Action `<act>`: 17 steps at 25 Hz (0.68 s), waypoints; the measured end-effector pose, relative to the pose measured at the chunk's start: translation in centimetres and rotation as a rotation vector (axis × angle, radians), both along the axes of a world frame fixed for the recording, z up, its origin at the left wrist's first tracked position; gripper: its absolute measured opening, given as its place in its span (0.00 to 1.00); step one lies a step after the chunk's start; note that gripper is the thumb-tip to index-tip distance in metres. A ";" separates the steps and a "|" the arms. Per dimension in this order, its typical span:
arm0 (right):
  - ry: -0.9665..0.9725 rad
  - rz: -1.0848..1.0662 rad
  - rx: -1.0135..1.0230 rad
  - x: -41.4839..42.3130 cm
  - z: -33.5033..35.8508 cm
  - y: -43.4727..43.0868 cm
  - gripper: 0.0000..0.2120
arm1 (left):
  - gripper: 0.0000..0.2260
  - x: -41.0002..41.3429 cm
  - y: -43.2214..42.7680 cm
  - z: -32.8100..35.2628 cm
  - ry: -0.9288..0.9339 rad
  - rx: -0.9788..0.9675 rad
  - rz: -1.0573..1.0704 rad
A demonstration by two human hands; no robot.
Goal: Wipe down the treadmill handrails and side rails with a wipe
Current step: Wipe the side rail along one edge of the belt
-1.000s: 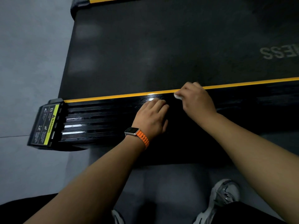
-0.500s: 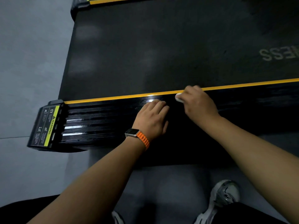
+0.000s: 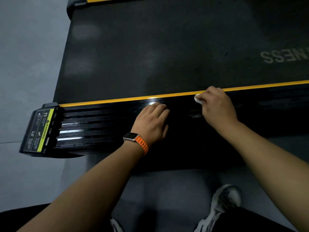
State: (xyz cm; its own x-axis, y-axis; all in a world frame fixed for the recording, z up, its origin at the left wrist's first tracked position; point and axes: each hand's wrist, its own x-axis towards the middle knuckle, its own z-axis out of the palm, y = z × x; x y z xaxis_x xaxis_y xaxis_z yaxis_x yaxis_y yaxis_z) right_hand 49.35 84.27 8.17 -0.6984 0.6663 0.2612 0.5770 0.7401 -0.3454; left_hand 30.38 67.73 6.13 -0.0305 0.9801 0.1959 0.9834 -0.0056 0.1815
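Grey floor point(image 3: 25, 64) runs along the left and under your feet, and the treadmill's dark belt point(image 3: 167, 47) fills the top of the head view, with pale lettering near its right edge. Between belt and floor lies the near side rail point(image 3: 100, 124), glossy black and ribbed lengthwise. A yellow stripe point(image 3: 117, 99) runs along its far edge, and an end cap point(image 3: 40, 129) with a yellow warning label sits at its left end.

Your right hand point(image 3: 217, 108) sits at the rail's far edge, right against the stripe, its grip curled around the white wipe point(image 3: 198, 99). Only a small bunched corner of the wipe peeks out on the left of your fingers. Your left hand point(image 3: 152, 121) rests on the rail just beside it, holding nothing, fingers loosely laid on the ribs. A watch point(image 3: 131, 136) on an orange band is on that wrist. One light shoe point(image 3: 224, 201) shows at the bottom right.

The wipe looks thin, soft and very light, so it will likely wad up and slide under your fingers. It probably covers more rail if you spread it flat under your fingertips. The rail is stiff and looks slick where it shines, and its grooves probably call for strokes along its length.

No wipe packet or bin shows, nor any handrail.
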 end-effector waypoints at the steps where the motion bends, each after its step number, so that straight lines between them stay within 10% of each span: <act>1: 0.011 0.011 -0.007 0.0 0.1 -0.4 0.07 | 0.23 0.0 0.0 -0.1 0.002 -0.004 -0.005; 17: 0.025 0.042 -0.041 1.9 0.7 -4.1 0.07 | 0.20 0.1 -0.1 -0.6 0.000 0.012 -0.047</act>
State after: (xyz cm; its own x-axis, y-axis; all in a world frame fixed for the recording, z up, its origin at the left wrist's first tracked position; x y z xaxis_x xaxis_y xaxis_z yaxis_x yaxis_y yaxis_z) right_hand 51.27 80.20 8.83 -0.7194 0.6473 0.2522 0.5369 0.7484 -0.3894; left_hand 30.45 67.59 5.48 0.0152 0.9782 0.2073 0.9820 -0.0536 0.1812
